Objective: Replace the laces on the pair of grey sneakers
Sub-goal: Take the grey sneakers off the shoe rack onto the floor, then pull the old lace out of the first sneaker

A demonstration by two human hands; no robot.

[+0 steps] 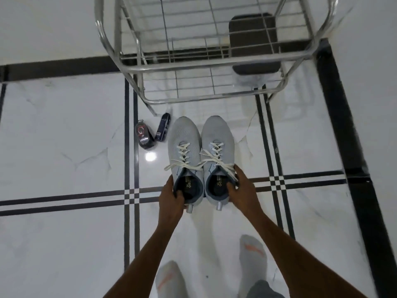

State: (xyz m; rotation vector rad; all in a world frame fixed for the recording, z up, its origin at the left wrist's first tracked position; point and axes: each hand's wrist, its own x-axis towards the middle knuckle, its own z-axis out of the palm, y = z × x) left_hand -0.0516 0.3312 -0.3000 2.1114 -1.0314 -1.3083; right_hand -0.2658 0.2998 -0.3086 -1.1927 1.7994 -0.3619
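Observation:
Two grey sneakers stand side by side, toes pointing away from me, over the white tiled floor. The left sneaker (183,143) and the right sneaker (218,138) both carry cream laces (182,154) that are loosely threaded with ends hanging over the sides. My left hand (171,197) grips the heel collar of the left sneaker, thumb inside the opening. My right hand (241,190) grips the heel collar of the right sneaker the same way. Two dark packets (144,135) (162,130) lie on the floor left of the toes; their contents cannot be made out.
A metal wire shoe rack (193,61) stands just beyond the sneakers, with a dark object (253,43) behind its shelves. The floor has black inlay lines (129,147). My feet in grey socks (167,280) (253,254) show at the bottom.

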